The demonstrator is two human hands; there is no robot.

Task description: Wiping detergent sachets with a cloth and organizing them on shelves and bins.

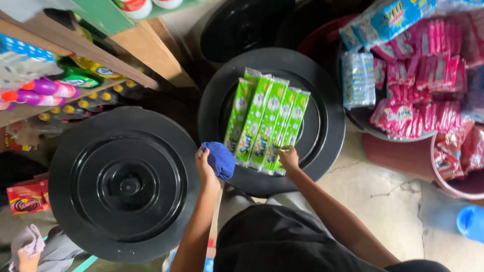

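The left hand [205, 168] has its grip clenched on a blue cloth [220, 159] while the right hand [288, 157] pinches the near ends of green sachet strips [264, 121], steadying them flat across the round black lid [322, 126]

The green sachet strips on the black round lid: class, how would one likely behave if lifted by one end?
A green sachet strip would probably flop and dangle, being a long thin chain of small packets. It looks light for its length. Its glossy film may slide over the smooth black lid when the right hand pushes it.
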